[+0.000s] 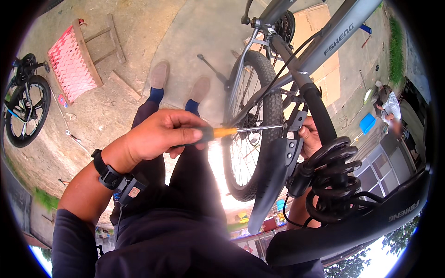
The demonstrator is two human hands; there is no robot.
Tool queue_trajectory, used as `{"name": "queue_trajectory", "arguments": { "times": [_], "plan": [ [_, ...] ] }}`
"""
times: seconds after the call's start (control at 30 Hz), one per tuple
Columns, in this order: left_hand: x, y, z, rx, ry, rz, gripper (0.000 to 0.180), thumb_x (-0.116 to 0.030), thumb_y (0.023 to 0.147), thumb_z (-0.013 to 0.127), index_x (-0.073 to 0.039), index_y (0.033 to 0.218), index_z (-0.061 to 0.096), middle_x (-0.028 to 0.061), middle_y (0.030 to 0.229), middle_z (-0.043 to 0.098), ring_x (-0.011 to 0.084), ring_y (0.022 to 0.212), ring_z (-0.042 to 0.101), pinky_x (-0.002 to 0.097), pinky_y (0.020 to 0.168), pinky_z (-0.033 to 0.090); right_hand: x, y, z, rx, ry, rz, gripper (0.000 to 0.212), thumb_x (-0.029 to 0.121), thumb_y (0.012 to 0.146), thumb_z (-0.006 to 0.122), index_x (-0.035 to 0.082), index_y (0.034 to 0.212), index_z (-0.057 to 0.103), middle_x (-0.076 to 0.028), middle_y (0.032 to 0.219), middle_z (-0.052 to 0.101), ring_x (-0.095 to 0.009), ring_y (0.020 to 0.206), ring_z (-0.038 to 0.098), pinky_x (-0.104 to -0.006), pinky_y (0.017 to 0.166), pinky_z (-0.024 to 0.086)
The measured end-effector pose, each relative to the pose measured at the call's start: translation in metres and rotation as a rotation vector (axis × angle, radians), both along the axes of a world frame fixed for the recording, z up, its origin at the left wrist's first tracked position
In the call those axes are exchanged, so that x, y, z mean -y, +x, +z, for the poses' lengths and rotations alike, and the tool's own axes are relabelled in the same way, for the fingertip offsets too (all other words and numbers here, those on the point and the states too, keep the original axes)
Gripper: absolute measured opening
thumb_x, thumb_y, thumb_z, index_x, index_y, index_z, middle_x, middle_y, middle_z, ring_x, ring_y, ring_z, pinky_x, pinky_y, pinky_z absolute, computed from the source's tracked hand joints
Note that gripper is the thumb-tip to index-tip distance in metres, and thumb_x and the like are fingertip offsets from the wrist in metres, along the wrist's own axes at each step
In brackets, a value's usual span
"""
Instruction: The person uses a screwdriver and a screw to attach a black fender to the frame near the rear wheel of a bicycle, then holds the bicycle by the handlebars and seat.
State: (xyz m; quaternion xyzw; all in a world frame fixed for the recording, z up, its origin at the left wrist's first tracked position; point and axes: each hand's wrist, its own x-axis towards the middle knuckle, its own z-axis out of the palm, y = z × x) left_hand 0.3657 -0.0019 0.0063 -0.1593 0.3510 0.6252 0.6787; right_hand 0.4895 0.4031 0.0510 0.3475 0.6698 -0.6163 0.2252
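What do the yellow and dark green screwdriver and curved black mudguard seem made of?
Yellow and dark green screwdriver: its shaft shines silver, so probably steel; the smooth coloured handle suggests plastic. Curved black mudguard: satin finish, likely moulded plastic from its smooth sweep, though painted metal is possible.
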Motion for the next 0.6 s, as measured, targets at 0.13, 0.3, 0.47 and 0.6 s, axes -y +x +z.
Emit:
{"name": "queue_trajectory", "arguments": {
  "times": [0.13,0.3,0.47,0.6],
  "plan": [
    [-0.001,0.003,-0.002,0.018,-0.015,0.013,0.036,-0.019,0.096,0.066,0.003,0.124,0.064,0.0123,0.093,0.073,0.0047,0.051,0.047,0.0183,0.046,0.038,-0.001,0.002,-0.002,0.004,-0.019,0.005,0.029,0.020,0.089,0.078,0.000,0.108,0.069,-0.005,0.096,0.071,-0.012,0.087,0.065,-0.0279,0.080,0.052],
    [-0.003,-0.001,-0.008,0.084,0.032,0.025,0.037,-0.021,0.097,0.066,0.003,0.125,0.063,0.0141,0.093,0.073,0.0052,0.049,0.048,0.0181,0.045,0.037,0.001,0.005,0.000,0.017,-0.002,-0.010,0.029,0.021,0.090,0.078,0.000,0.108,0.069,-0.005,0.096,0.071,-0.013,0.087,0.065,-0.0283,0.080,0.052],
    [-0.002,0.001,-0.015,0.214,0.055,0.047,0.038,-0.023,0.098,0.065,0.003,0.125,0.062,0.0185,0.092,0.072,0.0082,0.048,0.052,0.0195,0.041,0.037,-0.001,0.003,-0.008,0.019,-0.025,0.001,0.030,0.022,0.090,0.078,0.000,0.108,0.069,-0.005,0.095,0.071,-0.013,0.087,0.065,-0.0287,0.080,0.052],
    [0.000,0.001,-0.020,0.293,0.095,0.049,0.039,-0.025,0.100,0.062,0.005,0.125,0.061,0.0215,0.090,0.072,0.0117,0.045,0.053,0.0208,0.039,0.037,-0.003,0.003,-0.008,0.022,-0.023,0.009,0.030,0.022,0.090,0.078,0.000,0.108,0.069,-0.005,0.095,0.071,-0.013,0.087,0.065,-0.0290,0.080,0.052]
  ]
}}
